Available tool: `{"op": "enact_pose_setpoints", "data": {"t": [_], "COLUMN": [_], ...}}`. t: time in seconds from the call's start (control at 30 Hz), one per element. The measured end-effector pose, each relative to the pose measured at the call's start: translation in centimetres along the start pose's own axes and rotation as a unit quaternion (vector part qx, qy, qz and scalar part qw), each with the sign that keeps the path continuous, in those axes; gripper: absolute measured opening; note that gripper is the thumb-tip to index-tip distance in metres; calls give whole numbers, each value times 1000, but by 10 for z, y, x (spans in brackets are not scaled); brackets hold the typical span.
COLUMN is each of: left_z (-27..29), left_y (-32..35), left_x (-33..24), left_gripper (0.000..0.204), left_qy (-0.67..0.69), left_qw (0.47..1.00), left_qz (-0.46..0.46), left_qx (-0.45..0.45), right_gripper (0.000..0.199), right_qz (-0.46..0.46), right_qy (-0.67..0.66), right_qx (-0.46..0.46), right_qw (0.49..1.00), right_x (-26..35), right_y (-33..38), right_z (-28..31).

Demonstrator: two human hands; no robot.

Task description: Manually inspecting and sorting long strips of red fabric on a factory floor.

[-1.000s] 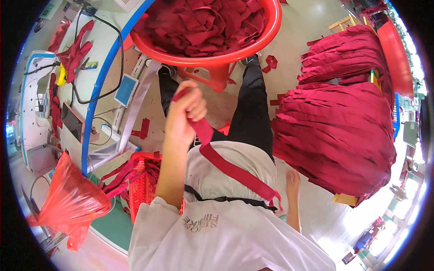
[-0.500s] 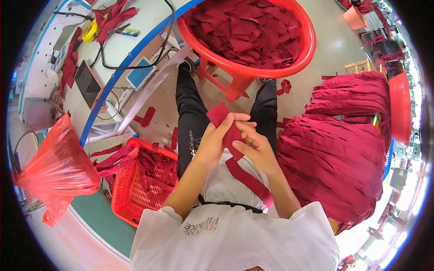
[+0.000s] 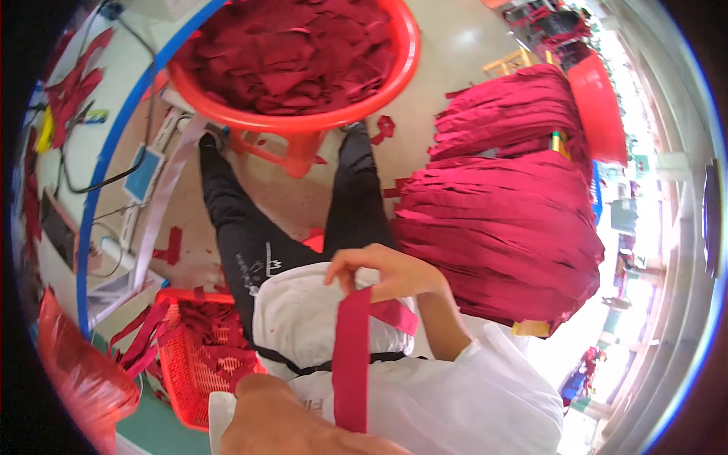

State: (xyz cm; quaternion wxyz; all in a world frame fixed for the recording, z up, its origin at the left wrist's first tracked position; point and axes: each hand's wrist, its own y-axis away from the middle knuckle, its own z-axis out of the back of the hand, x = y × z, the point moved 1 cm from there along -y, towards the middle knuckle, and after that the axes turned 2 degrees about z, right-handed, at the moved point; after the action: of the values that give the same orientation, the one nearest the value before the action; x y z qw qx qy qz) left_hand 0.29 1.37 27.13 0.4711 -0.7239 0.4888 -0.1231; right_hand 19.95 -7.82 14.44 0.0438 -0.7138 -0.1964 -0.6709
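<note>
One red strip (image 3: 351, 364), before the shirt (image 3: 455, 394), straight between right hand (image 3: 390, 271) and left forearm (image 3: 273, 417); probably tensioned to stay flat. Right fingers half-curled, grip hidden; left hand out of view. Tub (image 3: 284, 123) on stool (image 3: 292, 155), likely for reach. Dark-screened device (image 3: 59, 221) near table's (image 3: 121, 64) blue edge. Trouser print (image 3: 264, 264) unreadable.
</note>
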Motion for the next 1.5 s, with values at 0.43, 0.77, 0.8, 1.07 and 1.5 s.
{"op": "enact_pose_setpoints", "data": {"t": [0.43,0.77,0.8,1.07,1.5], "left_z": [-29,14,17,53,94], "left_y": [50,15,22,52,99], "left_x": [13,-70,-77,-45,-45], "left_gripper": [21,32,33,29,32], "left_qy": [-255,-318,-309,-169,-148], "left_qw": [960,786,777,765,698], "left_qz": [-98,-255,-279,-268,-276], "left_qx": [-56,-466,-472,-560,-644], "right_gripper": [34,23,23,29,44], "right_qz": [16,71,77,116,-65], "right_qy": [51,143,176,499,320], "right_qx": [32,-75,-103,-247,-300], "right_qw": [998,984,976,823,896], "right_x": [3,81,86,-1,-17], "right_y": [-35,-72,-89,-221,-279], "right_z": [-7,37,43,173,191]}}
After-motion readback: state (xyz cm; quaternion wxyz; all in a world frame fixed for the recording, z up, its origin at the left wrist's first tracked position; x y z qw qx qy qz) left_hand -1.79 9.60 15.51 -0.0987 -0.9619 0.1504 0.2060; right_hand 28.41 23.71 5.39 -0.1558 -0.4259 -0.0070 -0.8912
